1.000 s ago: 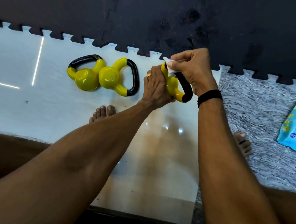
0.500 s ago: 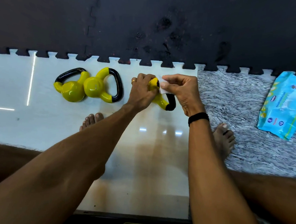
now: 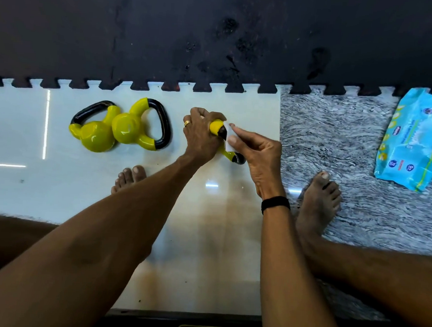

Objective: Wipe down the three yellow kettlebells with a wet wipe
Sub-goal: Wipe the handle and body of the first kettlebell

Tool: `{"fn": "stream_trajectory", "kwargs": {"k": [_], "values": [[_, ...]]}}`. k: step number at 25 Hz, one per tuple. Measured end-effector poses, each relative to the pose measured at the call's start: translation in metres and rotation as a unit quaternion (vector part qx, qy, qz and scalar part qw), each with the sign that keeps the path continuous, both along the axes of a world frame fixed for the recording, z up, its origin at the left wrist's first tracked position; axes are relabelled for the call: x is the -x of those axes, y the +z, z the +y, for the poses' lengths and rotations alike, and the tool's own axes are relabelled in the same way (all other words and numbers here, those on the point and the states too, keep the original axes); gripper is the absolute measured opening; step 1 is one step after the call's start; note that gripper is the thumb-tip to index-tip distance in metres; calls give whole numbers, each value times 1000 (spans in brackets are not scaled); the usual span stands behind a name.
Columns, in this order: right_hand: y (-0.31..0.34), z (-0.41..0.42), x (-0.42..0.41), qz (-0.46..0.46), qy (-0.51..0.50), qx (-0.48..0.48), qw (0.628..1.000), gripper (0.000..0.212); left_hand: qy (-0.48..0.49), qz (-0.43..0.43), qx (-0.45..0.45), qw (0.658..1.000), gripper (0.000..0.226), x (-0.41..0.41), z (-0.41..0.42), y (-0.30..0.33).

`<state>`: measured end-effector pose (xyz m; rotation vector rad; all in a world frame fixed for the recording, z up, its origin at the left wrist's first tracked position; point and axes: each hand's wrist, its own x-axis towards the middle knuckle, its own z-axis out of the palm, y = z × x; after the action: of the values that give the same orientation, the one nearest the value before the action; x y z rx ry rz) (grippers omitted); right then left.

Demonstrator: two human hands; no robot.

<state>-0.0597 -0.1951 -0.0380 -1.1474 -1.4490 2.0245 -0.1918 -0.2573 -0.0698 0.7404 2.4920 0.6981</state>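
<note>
**Wipe pressed to the third kettlebell's handle**

On the white floor, the left hand (image 3: 200, 134) curls around a yellow kettlebell (image 3: 216, 127). The right hand (image 3: 257, 150) pinches a white wipe (image 3: 228, 136) against its black handle. Two more kettlebells (image 3: 118, 129) lie touching, left. The blue wipes pack's (image 3: 413, 140) print is unreadable.

I count three yellow kettlebells (image 3: 99, 136) (image 3: 133, 130) (image 3: 216, 128), one white wipe (image 3: 228, 136), one blue wipe pack (image 3: 413, 140), my two hands (image 3: 201, 134) (image 3: 261, 153), two bare feet (image 3: 129, 178) (image 3: 317, 205).
</note>
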Motion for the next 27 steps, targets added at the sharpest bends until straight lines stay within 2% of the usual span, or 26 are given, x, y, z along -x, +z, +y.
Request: {"fn": "stream_trajectory", "kwargs": {"k": [2, 6, 11, 16, 20, 24, 27], "values": [[1, -3, -7, -3, -9, 3, 1000, 29, -4, -4, -4, 1000, 31, -2, 0, 2], [1, -4, 13, -39, 2, -73, 997, 27, 1, 0, -6, 1000, 35, -1, 0, -2], [-20, -30, -14, -77, -103, -43, 991, 21, 12, -13, -27, 999, 31, -1, -2, -4], [-21, -36, 3, -68, -96, -82, 990, 23, 6, -1, -22, 1000, 31, 1, -2, -4], [-46, -43, -21, -112, -129, -26, 985, 22, -6, -24, -29, 999, 32, 0, -2, -3], [-41, -50, -9, -115, -154, -35, 981, 28, 0, -25, -43, 999, 29, 3, -2, -5], [-52, -54, -19, -138, -164, -6, 977, 32, -14, -27, -53, 998, 31, 2, -5, -7]]}}
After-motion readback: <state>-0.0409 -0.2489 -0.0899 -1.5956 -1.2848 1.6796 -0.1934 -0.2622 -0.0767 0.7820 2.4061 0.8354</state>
